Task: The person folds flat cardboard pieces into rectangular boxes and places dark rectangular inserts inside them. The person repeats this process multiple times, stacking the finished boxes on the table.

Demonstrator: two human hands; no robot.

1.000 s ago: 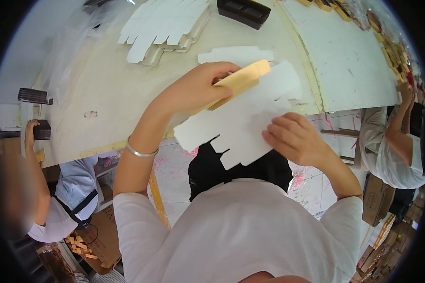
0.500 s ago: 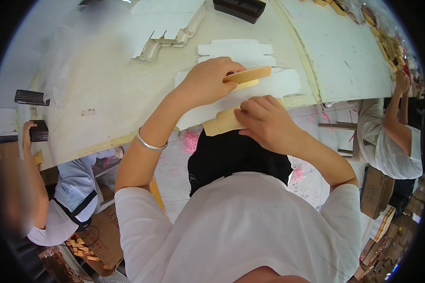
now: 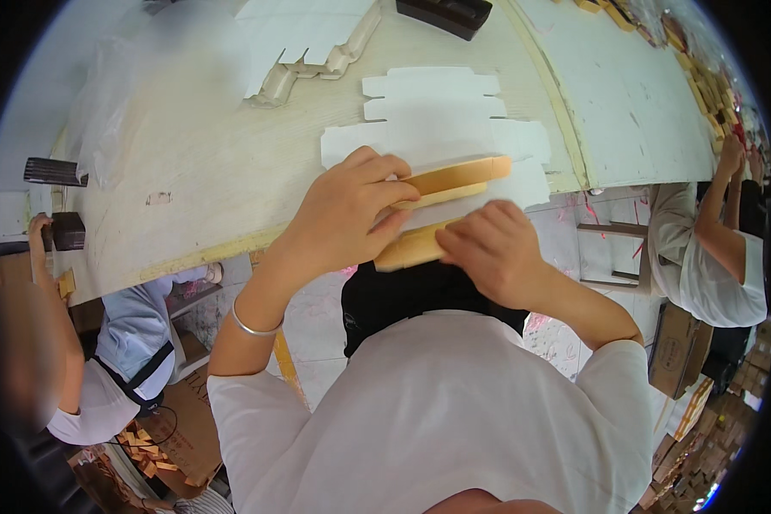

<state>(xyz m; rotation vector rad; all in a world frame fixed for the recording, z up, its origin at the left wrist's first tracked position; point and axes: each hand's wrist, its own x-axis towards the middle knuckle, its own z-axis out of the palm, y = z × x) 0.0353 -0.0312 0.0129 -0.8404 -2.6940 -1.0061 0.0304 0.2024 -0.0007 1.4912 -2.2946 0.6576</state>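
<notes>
Folding work in hand, judging by the creases: a gold-faced card (image 3: 441, 176) with what looks like a white inner side, held between both hands at the near edge of the table (image 3: 223, 184). Far gold strip stands raised and slants up to the right; near gold panel (image 3: 407, 248) sits below it, toward the person's lap, apparently part of the same piece, though the hands cover the join. Left hand (image 3: 347, 210) mostly closed, fingers over the left end of the far strip, thumb reaching down beside the near panel. Right hand (image 3: 493, 253) slightly blurred, fingers bunched, pinching the right part of the near panel. Flat white blanks (image 3: 433, 107), notched along their sides, lie on the table just beyond; cannot tell exactly where the held card's white ends and theirs begins. Step reads as bending the long sides up along the score lines. Next move, as I judge it, calls for the left hand to steady the far side while the right presses the near crease evenly, end tabs kept free. Farther off: a pile of white card (image 3: 287, 38), a dark tray (image 3: 445, 15).
</notes>
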